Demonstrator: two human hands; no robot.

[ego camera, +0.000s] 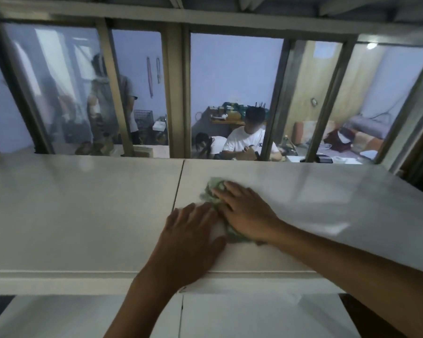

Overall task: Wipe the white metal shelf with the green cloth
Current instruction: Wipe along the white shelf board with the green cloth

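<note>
Fingers of the right hand lie straight, pressing the green cloth onto the white metal shelf; left hand rests flat just left of it.

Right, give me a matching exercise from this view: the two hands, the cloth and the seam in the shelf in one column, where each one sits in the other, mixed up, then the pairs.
Things:
1. left hand
2. right hand
3. green cloth
4. seam in the white shelf

Places or states:
A. bunched up, showing past the fingertips of a flat hand
B. flat on bare shelf, fingers spread, just right of the seam
C. dark line running from the front edge to the back
D. pressing flat on the cloth, fingers straight

Pairs: 1-B, 2-D, 3-A, 4-C
</note>
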